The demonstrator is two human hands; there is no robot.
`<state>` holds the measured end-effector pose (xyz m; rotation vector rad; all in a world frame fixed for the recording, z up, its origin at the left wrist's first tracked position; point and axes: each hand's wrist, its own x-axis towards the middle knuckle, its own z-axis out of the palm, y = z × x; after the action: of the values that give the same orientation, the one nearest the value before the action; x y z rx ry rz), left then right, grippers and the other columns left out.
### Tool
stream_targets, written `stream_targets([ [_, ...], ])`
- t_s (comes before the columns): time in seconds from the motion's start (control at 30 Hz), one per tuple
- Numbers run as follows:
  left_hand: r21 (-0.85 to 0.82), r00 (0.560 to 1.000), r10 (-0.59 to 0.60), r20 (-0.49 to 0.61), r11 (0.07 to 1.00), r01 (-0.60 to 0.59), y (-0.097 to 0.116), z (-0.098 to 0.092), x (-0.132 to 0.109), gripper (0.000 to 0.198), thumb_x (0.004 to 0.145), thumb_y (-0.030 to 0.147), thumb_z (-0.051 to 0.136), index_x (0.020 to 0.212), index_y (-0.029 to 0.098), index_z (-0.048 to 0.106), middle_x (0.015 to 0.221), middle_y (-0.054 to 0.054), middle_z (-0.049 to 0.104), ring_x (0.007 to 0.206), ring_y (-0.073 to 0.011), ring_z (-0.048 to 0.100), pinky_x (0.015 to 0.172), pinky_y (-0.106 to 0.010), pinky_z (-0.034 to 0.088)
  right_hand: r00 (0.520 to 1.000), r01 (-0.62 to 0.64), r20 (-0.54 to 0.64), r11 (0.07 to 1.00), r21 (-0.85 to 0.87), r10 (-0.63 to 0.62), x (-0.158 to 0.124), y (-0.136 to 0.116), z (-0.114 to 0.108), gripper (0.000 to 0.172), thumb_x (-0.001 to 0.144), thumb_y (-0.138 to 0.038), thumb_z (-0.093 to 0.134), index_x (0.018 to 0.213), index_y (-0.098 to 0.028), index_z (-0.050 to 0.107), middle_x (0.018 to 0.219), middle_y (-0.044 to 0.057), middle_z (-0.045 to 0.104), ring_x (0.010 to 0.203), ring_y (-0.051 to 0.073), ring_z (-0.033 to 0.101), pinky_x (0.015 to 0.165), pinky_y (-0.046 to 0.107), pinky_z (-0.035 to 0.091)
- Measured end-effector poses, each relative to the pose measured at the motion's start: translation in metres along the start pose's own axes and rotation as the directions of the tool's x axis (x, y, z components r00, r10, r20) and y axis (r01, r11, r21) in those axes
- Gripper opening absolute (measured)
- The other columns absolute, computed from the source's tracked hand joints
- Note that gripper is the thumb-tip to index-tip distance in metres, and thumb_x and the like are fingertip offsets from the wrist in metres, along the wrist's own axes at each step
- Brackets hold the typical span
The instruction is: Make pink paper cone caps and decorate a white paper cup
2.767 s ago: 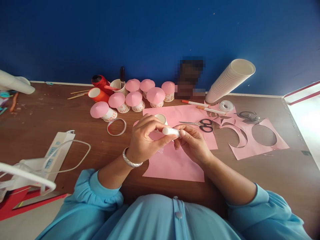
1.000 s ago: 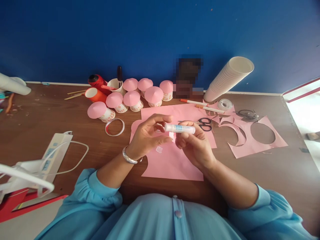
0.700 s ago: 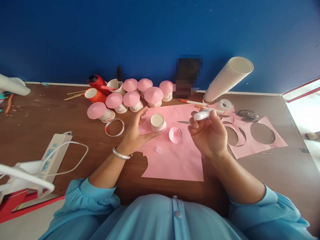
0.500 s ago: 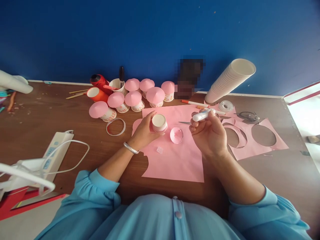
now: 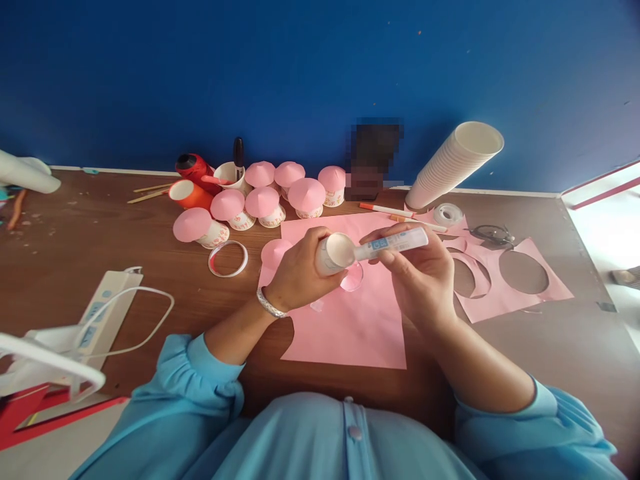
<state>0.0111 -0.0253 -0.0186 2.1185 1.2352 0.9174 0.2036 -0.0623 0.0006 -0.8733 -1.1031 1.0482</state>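
Note:
My left hand is wrapped round a small white paper cup, tilted so that its round face turns toward the right. My right hand grips a clear-and-white glue tube with blue print, its nozzle touching or very close to the cup's edge. Below both lies a pink paper sheet. A round pink piece on it is partly hidden behind the hands. Beside my left hand lies a pink paper disc or cone, partly covered.
Several printed cups with pink cone tops stand at the back left. A stack of white cups leans by the blue wall. Cut pink scraps, a tape roll and markers lie right. A power strip sits left.
My left hand has tipped the cup and brought it slightly right. My right hand has moved left, turning the glue tube so its nozzle meets or nears the cup.

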Motion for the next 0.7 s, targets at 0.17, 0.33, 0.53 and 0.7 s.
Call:
stream_targets([
  [0.17, 0.11, 0.991, 0.129, 0.035, 0.985, -0.132, 0.0016, -0.0019, -0.0034, 0.044, 0.083, 0.03, 0.075, 0.12, 0.023, 0.054, 0.11, -0.005, 0.074, 0.1, -0.0257, 0.072, 0.078, -0.037, 0.057, 0.985, 0.156, 0.105, 0.96, -0.231, -0.135, -0.0037, -0.0069, 0.0046, 0.023, 0.088, -0.022, 0.082, 0.107, -0.027, 0.071, 0.104, 0.003, 0.078, 0.097, 0.024, 0.074, 0.089, 0.044, 0.061],
  [0.33, 0.212, 0.965, 0.264, 0.009, 0.942, -0.259, -0.0025, -0.0034, -0.0057, 0.042, 0.086, 0.034, 0.073, 0.12, 0.021, 0.053, 0.107, -0.007, 0.074, 0.097, -0.0263, 0.072, 0.077, -0.037, 0.057, 0.949, 0.296, 0.218, 0.885, -0.36, -0.228, -0.0051, -0.0085, 0.0063, 0.029, 0.087, -0.018, 0.081, 0.112, -0.027, 0.07, 0.101, 0.003, 0.078, 0.092, 0.024, 0.075, 0.083, 0.041, 0.06],
  [0.53, 0.244, 0.942, 0.336, -0.02, 0.915, -0.322, 0.0006, -0.0026, -0.0069, 0.041, 0.086, 0.036, 0.071, 0.118, 0.018, 0.053, 0.103, -0.009, 0.073, 0.094, -0.0266, 0.072, 0.076, -0.038, 0.059, 0.945, 0.308, 0.242, 0.856, -0.415, -0.222, -0.0056, -0.0092, 0.0043, 0.028, 0.087, -0.018, 0.082, 0.111, -0.025, 0.07, 0.099, 0.003, 0.078, 0.09, 0.023, 0.076, 0.08, 0.039, 0.06],
  [0.7, 0.259, 0.931, 0.364, -0.023, 0.902, -0.346, 0.0037, -0.0006, -0.0075, 0.038, 0.086, 0.032, 0.07, 0.118, 0.019, 0.053, 0.102, -0.008, 0.073, 0.093, -0.0261, 0.072, 0.077, -0.038, 0.059, 0.943, 0.314, 0.239, 0.854, -0.416, -0.23, -0.0056, -0.011, 0.0049, 0.028, 0.087, -0.017, 0.081, 0.111, -0.025, 0.069, 0.099, 0.003, 0.078, 0.091, 0.023, 0.076, 0.081, 0.038, 0.06],
])
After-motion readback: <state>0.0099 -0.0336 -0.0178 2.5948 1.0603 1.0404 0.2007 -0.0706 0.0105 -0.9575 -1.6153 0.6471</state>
